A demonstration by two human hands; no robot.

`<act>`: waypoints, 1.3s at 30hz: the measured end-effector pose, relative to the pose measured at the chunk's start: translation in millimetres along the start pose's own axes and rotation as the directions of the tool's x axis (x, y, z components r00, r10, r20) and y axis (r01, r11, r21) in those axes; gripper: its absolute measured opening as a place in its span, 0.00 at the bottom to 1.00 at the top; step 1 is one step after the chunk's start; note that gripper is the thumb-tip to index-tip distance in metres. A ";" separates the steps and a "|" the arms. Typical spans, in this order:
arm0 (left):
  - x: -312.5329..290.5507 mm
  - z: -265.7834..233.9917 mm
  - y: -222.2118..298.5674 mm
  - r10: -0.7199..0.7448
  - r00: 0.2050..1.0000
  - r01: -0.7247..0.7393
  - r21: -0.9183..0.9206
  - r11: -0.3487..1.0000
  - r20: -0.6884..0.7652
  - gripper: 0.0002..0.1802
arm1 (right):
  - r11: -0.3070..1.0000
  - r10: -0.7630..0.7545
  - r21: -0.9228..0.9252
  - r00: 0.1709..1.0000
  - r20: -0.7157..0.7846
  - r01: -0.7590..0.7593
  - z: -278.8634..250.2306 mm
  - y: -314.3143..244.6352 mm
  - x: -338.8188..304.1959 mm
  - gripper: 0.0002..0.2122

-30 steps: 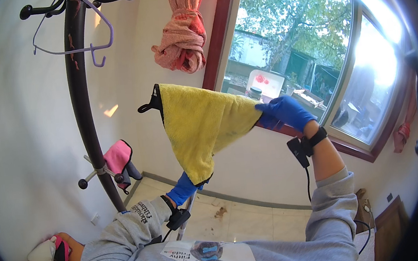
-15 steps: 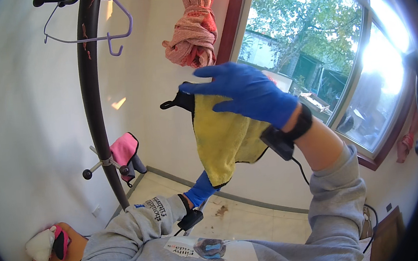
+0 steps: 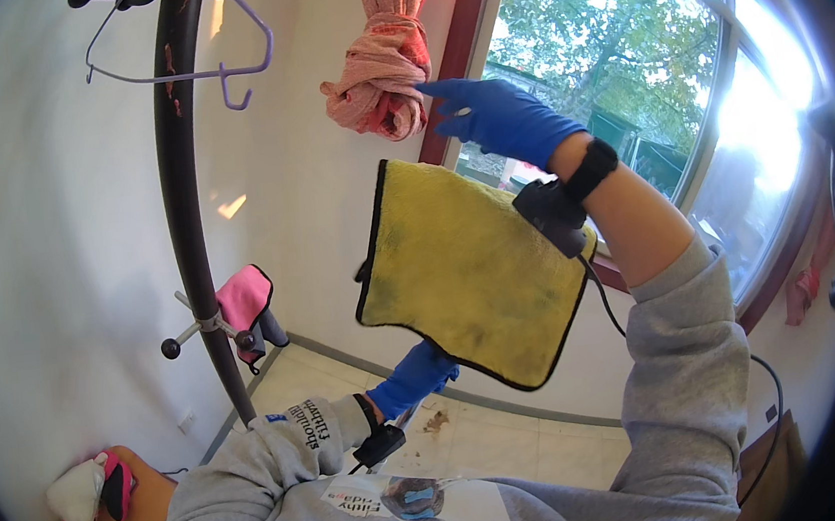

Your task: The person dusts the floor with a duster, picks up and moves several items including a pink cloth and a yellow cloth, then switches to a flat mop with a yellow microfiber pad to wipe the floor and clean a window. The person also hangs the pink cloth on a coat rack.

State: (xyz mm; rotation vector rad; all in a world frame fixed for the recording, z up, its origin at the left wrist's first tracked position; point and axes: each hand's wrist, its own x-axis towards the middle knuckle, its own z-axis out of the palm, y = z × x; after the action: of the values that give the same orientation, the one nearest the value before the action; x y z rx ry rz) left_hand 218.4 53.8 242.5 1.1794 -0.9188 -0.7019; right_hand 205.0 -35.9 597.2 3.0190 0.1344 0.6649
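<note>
The yellow microfibre cloth with black edging [image 3: 474, 270] hangs limp in mid-air before the window, pinched at its lower edge by the left hand [image 3: 414, 376] while the open right hand [image 3: 499, 117] is off it; soft, light and floppy, it seems best gripped by its hem corners.

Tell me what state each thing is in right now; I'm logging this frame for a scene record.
Yellow cloth: folded flat, draped over the right forearm, black-edged.
Right hand: blue-gloved, raised, fingers spread, holding nothing.
Left hand: blue-gloved, low under the cloth's bottom edge; grip cannot be made out.
Curtain: tied up in a knot.
Purple hanger: hanging bare on the coat stand.
Pink cloth: hung on a lower peg.
</note>
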 end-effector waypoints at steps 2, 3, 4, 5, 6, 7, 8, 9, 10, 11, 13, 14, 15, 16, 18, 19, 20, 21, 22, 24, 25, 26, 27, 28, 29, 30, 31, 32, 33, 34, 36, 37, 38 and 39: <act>-0.7 -9.5 1.3 -0.006 1.000 0.007 -0.046 0.999 0.020 0.16 | 0.981 0.192 -0.010 0.969 0.158 -0.193 -18.0 8.4 -10.3 0.16; -1.3 -19.5 2.5 0.007 0.999 -0.005 -0.038 0.999 0.051 0.18 | 1.000 0.008 -0.005 0.951 0.309 -0.007 -29.9 15.5 -26.2 0.16; -1.5 -28.2 3.4 -0.027 0.997 0.027 -0.009 1.000 0.068 0.20 | 0.992 0.064 0.076 0.913 0.404 -0.103 -35.6 21.8 -40.7 0.17; 0.9 -35.8 5.1 -0.053 0.996 0.056 -0.041 0.998 0.069 0.19 | 0.982 0.134 0.056 0.881 0.453 -0.178 -34.1 27.2 -53.7 0.17; 1.9 -43.5 6.7 -0.052 0.997 0.058 -0.097 0.994 0.064 0.19 | 0.967 0.225 -0.004 0.844 0.487 -0.256 -31.7 33.2 -65.7 0.18; 2.7 -48.7 8.3 -0.031 0.997 0.040 -0.134 0.990 0.068 0.19 | 0.975 0.152 0.084 0.889 0.432 -0.208 -26.3 38.8 -75.8 0.18; 3.3 -52.7 10.2 -0.055 0.997 0.063 -0.153 0.986 0.060 0.19 | 0.971 0.130 0.133 0.907 0.400 -0.198 -17.9 44.4 -83.0 0.18; 2.8 -55.5 12.1 -0.025 0.998 0.035 -0.156 0.987 0.066 0.20 | 0.952 0.199 0.166 0.931 0.308 -0.258 -10.5 50.0 -88.0 0.17; 1.8 -57.3 14.3 -0.013 0.997 0.025 -0.160 0.987 0.075 0.20 | 0.947 0.199 0.198 0.946 0.257 -0.253 -4.6 56.2 -90.9 0.17; 1.3 -58.4 16.8 -0.010 0.996 0.025 -0.173 0.985 0.091 0.21 | 0.932 0.252 0.198 0.935 0.248 -0.304 0.4 62.1 -92.7 0.17; 0.3 -58.0 20.7 0.016 0.995 0.002 -0.173 0.985 0.102 0.21 | 0.889 0.320 0.290 0.934 0.158 -0.354 7.1 72.4 -94.0 0.15; -0.2 -57.4 21.9 0.026 0.994 -0.005 -0.186 0.983 0.108 0.22 | 0.832 0.388 0.330 0.894 0.225 -0.445 7.3 76.6 -93.6 0.15; -0.3 -56.6 22.7 0.018 0.994 0.001 -0.177 0.984 0.105 0.22 | 0.778 0.433 0.380 0.866 0.251 -0.500 5.9 80.0 -92.5 0.15; -0.1 -55.8 22.9 0.015 0.995 0.003 -0.177 0.984 0.099 0.22 | 0.710 0.417 0.469 0.850 0.322 -0.526 4.1 81.7 -91.5 0.15; 1.0 -53.3 21.9 -0.010 0.997 0.023 -0.168 0.985 0.081 0.22 | 0.791 0.459 0.289 0.836 0.301 -0.539 0.4 80.0 -87.1 0.17; 2.2 -51.2 21.0 -0.029 0.997 0.040 -0.159 0.987 0.072 0.22 | 0.842 0.444 0.195 0.851 0.281 -0.504 -0.2 76.0 -84.4 0.17; 3.3 -48.8 20.0 -0.043 0.997 0.054 -0.161 0.985 0.071 0.22 | 0.862 0.476 0.066 0.847 0.237 -0.503 0.5 70.1 -80.7 0.18; 3.6 -46.5 19.1 -0.029 0.997 0.040 -0.159 0.987 0.068 0.22 | 0.875 0.476 0.034 0.871 0.121 -0.483 2.3 62.3 -75.6 0.19; 4.5 -43.7 18.6 -0.031 0.997 0.041 -0.140 0.989 0.075 0.22 | 0.954 0.273 0.100 0.957 0.102 -0.283 5.0 53.2 -72.1 0.20; 6.2 -36.4 18.0 -0.076 0.994 0.087 -0.134 0.987 0.081 0.22 | 0.994 -0.024 0.107 0.999 -0.026 0.026 15.6 31.5 -68.5 0.22; 6.7 -32.2 17.9 -0.097 0.991 0.110 -0.141 0.984 0.095 0.22 | 0.993 -0.007 0.121 0.998 0.069 -0.002 20.0 21.1 -67.7 0.25; 7.0 -28.6 18.0 -0.066 0.993 0.079 -0.134 0.988 0.099 0.22 | 0.990 -0.042 0.140 0.984 0.174 0.017 21.7 13.1 -66.0 0.27; 7.2 -25.3 17.9 -0.062 0.993 0.075 -0.129 0.989 0.101 0.22 | 0.993 0.030 0.104 0.967 0.253 -0.058 23.1 7.0 -63.5 0.30; 6.7 -22.6 17.3 -0.070 0.991 0.085 -0.132 0.988 0.112 0.22 | 0.984 0.140 0.068 0.955 0.260 -0.163 21.5 4.0 -62.3 0.29; 7.3 -20.9 16.4 -0.085 0.993 0.095 -0.118 0.988 0.087 0.21 | 0.972 0.198 0.060 0.933 0.301 -0.226 20.9 3.2 -60.3 0.29; 6.7 -18.5 14.2 -0.098 0.990 0.109 -0.105 0.988 0.102 0.20 | 0.966 0.202 0.096 0.933 0.296 -0.240 19.0 5.1 -58.9 0.29; 6.1 -16.2 11.4 -0.106 0.989 0.117 -0.105 0.988 0.108 0.20 | 0.970 0.195 0.085 0.935 0.296 -0.229 18.2 8.8 -57.0 0.29; 5.1 -14.2 8.0 -0.112 0.988 0.123 -0.107 0.987 0.105 0.19 | 0.965 0.213 0.076 0.917 0.337 -0.252 17.5 14.0 -56.5 0.29; 2.4 -10.9 3.6 -0.077 0.992 0.091 -0.145 0.985 0.099 0.18 | 0.959 0.231 0.074 0.909 0.348 -0.272 18.0 20.2 -56.5 0.29; 1.0 -8.7 -0.3 -0.074 0.993 0.087 -0.146 0.985 0.092 0.17 | 0.947 0.296 0.012 0.883 0.363 -0.322 20.1 26.6 -56.9 0.29; -0.5 -4.5 -6.5 -0.113 0.989 0.124 -0.119 0.985 0.098 0.17 | 0.889 0.355 0.106 0.818 0.453 -0.445 23.1 39.6 -60.3 0.30; -1.2 -2.6 -8.2 -0.087 0.990 0.097 -0.089 0.991 0.107 0.16 | 0.855 0.369 0.171 0.806 0.463 -0.490 23.0 45.8 -63.3 0.30; -1.9 -1.1 -8.8 -0.095 0.989 0.108 -0.116 0.987 0.111 0.16 | 0.805 0.406 0.211 0.774 0.486 -0.555 22.4 51.7 -68.7 0.30; -2.5 -0.5 -7.8 -0.109 0.988 0.123 -0.126 0.984 0.113 0.16 | 0.902 0.319 0.145 0.853 0.413 -0.407 18.3 58.2 -72.7 0.23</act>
State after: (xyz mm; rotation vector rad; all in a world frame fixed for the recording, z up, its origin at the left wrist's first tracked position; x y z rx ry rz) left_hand 217.7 54.1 234.3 1.0919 -0.8823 -0.9135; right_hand 151.2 -101.3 554.1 3.3582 -0.4222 0.0563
